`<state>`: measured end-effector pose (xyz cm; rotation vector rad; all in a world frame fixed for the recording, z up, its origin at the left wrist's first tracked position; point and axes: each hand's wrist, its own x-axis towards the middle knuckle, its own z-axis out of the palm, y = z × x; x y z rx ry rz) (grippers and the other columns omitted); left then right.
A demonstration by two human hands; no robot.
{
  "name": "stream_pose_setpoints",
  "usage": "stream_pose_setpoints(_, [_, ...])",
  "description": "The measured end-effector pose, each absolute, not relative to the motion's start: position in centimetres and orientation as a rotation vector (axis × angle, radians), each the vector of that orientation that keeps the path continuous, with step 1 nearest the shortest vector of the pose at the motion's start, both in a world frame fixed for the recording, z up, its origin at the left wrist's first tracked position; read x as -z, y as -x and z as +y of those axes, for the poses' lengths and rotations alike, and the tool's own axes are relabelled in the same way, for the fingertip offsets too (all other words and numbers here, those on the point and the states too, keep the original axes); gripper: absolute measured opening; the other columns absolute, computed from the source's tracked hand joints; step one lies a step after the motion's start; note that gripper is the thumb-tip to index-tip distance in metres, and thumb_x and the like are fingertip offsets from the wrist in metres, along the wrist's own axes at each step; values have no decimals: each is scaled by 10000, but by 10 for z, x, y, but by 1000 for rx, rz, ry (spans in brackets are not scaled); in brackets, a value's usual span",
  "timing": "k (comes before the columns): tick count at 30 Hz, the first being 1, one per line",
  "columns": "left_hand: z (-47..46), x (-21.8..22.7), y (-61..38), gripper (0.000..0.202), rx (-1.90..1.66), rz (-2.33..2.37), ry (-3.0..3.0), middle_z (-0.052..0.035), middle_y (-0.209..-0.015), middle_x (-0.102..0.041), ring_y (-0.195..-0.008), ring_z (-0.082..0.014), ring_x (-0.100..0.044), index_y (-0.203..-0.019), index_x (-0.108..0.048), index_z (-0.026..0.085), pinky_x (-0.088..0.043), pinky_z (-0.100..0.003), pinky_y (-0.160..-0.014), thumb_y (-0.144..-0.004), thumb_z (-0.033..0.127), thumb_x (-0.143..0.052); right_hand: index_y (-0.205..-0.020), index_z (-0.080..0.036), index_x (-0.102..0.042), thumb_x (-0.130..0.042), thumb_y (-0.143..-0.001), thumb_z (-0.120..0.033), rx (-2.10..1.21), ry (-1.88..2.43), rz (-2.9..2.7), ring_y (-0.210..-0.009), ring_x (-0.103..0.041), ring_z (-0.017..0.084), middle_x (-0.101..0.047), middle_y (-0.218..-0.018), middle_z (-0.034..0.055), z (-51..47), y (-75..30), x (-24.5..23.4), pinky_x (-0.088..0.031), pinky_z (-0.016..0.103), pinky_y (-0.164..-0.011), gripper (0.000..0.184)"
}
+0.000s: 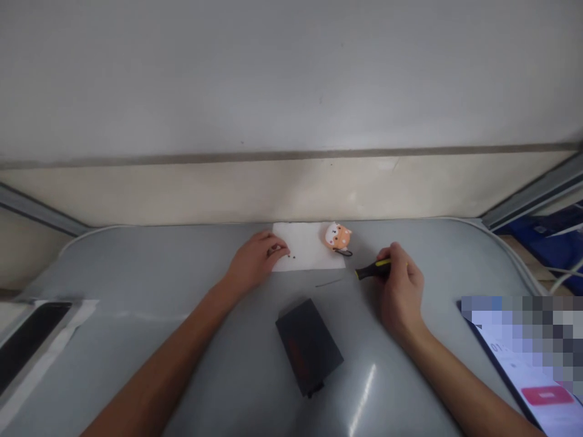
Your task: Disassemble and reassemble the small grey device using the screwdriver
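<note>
My left hand [257, 260] rests on the left edge of a white paper sheet [310, 243], fingers curled in a pinch over something too small to name. Tiny dark screws [292, 257] lie on the sheet just beside the fingertips. My right hand [401, 285] is closed around a black-and-yellow screwdriver [371, 271], whose thin shaft [328, 282] points left along the table. A black box-shaped device [308, 344] lies flat between my forearms.
An orange-and-white toy figure [337, 237] sits at the sheet's right corner. A phone with a lit screen [532, 370] lies at the right, a dark tray in white wrapping [31, 340] at the left. The grey table [159, 285] ends at a wall.
</note>
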<state>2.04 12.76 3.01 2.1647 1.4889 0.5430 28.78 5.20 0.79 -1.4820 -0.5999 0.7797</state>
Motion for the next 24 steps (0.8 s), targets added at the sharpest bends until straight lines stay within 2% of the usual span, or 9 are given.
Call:
stream_pose_setpoints(7, [134,-26,-12,321,-489,1427,-2276,-60,-1018,-729,-995,-255,-653,-979,-767,224,-493,-405,-944,-1031,396,-502,-761,-200,-610,-619,-885,-702,-753,1486,-628,-617,-458,128,-519,-704,-18,52,-288,-7,-354,246,-502,517])
stream_pose_setpoints(10, [116,-33,-6,358,-572,1450,-2228,-78,-1072,-728,-1075,-262,-648,-1050,-758,209,-496,-425,-1010,-1054,386,-447,-751,-203,-606,-612,-884,-693,-730,1487,-620,-615,-451,128,-516,-703,-19,52,-288,-9,-345,251,-500,507])
stream_pose_setpoints(12, [96,-43,0,316,-591,1453,-2109,-75,-1170,-718,-1118,-256,-650,-1109,-750,228,-513,-417,-1027,-1034,436,-524,-740,-204,-604,-597,-896,-668,-719,1495,-610,-614,-457,129,-513,-696,-18,52,-288,-11,-345,255,-500,490])
stream_pose_setpoints(14, [71,-53,6,339,-434,1355,-2015,-64,-1294,-687,-1139,-257,-659,-1240,-721,290,-539,-425,-1032,-959,473,-671,-720,-204,-599,-586,-907,-629,-705,1492,-597,-607,-452,129,-503,-680,-18,51,-290,-13,-340,260,-500,464])
stream_pose_setpoints(16, [47,-61,8,595,-281,1193,-1961,-56,-1459,-609,-1284,-279,-619,-1431,-614,370,-513,-464,-1119,-870,425,-805,-674,-202,-581,-576,-917,-562,-666,1470,-619,-598,-443,129,-487,-649,-17,51,-294,-15,-332,267,-510,434])
stream_pose_setpoints(17, [37,-62,8,695,-242,1118,-1962,-46,-1501,-582,-1340,-287,-590,-1465,-583,401,-487,-482,-1162,-827,399,-857,-641,-204,-561,-574,-918,-519,-644,1439,-648,-590,-433,128,-473,-628,-17,51,-296,-16,-321,272,-515,420])
stream_pose_setpoints(19, [23,-61,4,803,-201,1007,-1988,-35,-1559,-539,-1424,-297,-530,-1511,-532,437,-444,-504,-1215,-799,351,-892,-574,-208,-499,-575,-909,-428,-607,1327,-732,-569,-409,124,-445,-586,-18,50,-300,-18,-298,284,-525,408])
stream_pose_setpoints(21, [15,-54,-3,781,-243,993,-2047,-36,-1559,-537,-1439,-294,-516,-1513,-529,434,-427,-507,-1234,-823,325,-876,-528,-211,-444,-582,-889,-354,-601,1189,-837,-544,-381,118,-417,-550,-21,48,-302,-20,-268,294,-524,412])
stream_pose_setpoints(24, [10,-42,-15,852,-280,1070,-2144,-53,-1574,-510,-1440,-309,-506,-1557,-478,408,-416,-502,-1240,-813,334,-887,-499,-205,-460,-597,-877,-298,-589,1102,-1022,-520,-382,111,-417,-531,-19,40,-303,-28,-242,301,-517,413])
